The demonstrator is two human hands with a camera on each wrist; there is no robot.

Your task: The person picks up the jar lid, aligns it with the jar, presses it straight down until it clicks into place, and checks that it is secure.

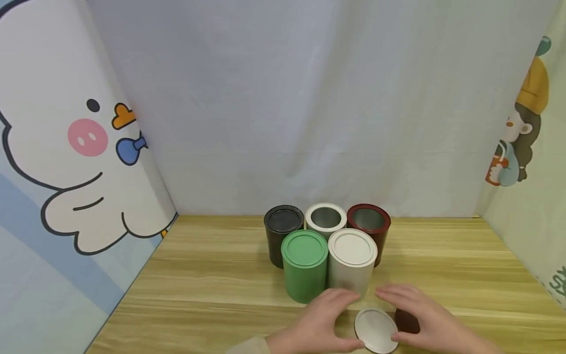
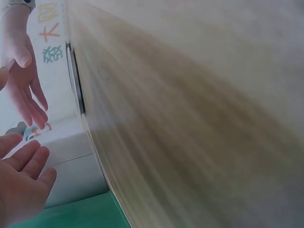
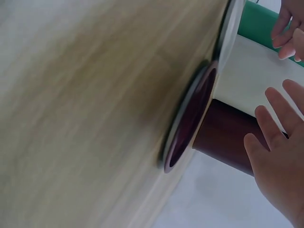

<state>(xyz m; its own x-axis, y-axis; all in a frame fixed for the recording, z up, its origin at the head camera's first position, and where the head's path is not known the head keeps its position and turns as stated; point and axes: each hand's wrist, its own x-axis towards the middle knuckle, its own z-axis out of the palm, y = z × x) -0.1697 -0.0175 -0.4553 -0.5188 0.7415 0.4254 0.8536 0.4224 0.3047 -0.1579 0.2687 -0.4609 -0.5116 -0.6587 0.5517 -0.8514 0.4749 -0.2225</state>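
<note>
the left hand (image 1: 320, 322) and the right hand (image 1: 424, 317) are held low over the wood-grain bench (image 1: 199, 285), fingers and thumbs spread apart, with nothing gripped in either. between them a flat, round off-white lid (image 1: 376, 330) is laid on the bench, right of its middle and well apart from the far edge; whether it is touched by the thumb tips cannot be told. just beside it, a round dark red lid (image 1: 406, 320) with a raised rim is partly covered by the right hand in the head view. toward the far edge, five cylindrical cans are grouped: a lidded green can (image 1: 305, 270) and a lidded off-white can (image 1: 351, 260) in front; behind, from the left, a lidded black can (image 1: 280, 228), an open-topped white can (image 1: 326, 230) and an open-topped dark red can (image 1: 381, 240). the far edge is backed by a pale grey cloth (image 1: 265, 123).
</note>
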